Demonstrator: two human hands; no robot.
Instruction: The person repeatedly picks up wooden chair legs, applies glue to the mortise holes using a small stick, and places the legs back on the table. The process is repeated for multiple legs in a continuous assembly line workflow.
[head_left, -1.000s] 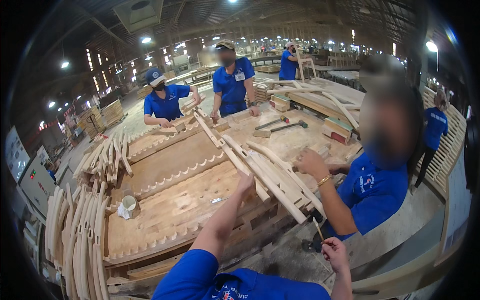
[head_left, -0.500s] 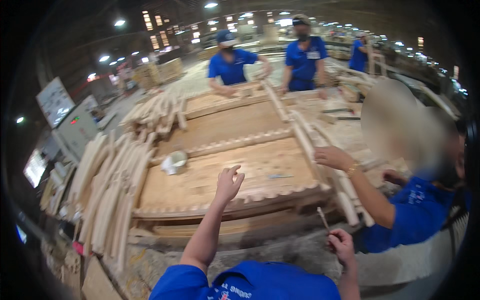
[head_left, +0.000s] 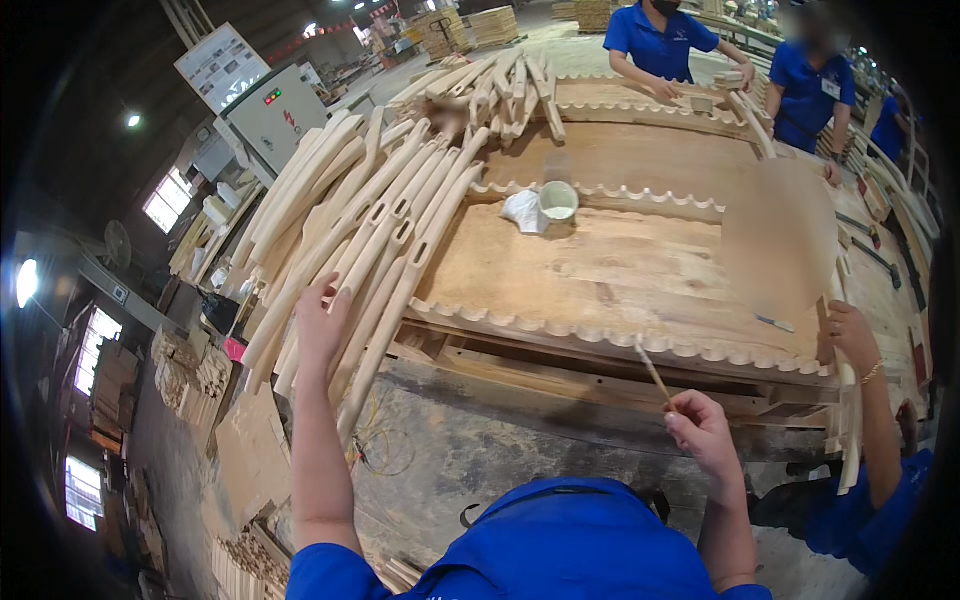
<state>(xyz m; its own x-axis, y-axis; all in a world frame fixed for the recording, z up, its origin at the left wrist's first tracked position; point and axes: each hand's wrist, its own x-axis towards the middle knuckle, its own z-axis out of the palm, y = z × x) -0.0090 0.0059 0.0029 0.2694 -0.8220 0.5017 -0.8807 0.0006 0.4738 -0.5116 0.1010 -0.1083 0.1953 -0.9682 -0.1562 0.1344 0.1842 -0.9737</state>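
My left hand [head_left: 322, 315] is over the pile of curved wooden pieces [head_left: 385, 230] on the left, thumb and fingers apart at one piece; I see no firm grip. Several of these pale pieces have slots cut near their upper ends. In my right hand [head_left: 703, 432] is a thin wooden-handled small brush [head_left: 655, 372], its whitish tip pointing up and away, near the scalloped front rail [head_left: 560, 328] of the workbench. On the bench's wooden board [head_left: 640, 270] stand a pale cup [head_left: 558, 201] and, against it, a crumpled white cloth or bag [head_left: 524, 212].
A co-worker's hand [head_left: 852, 335] with a bracelet is by long wooden pieces [head_left: 848, 425] at the right. Another brush-like tool [head_left: 775, 323] lies on the board. Two people stand across the bench. A grey control cabinet [head_left: 275, 115] stands behind the pile; a cable [head_left: 385, 455] lies on the floor.
The view has swung left. My left hand has moved from above the board to the wooden pile. My right hand still holds the small brush.
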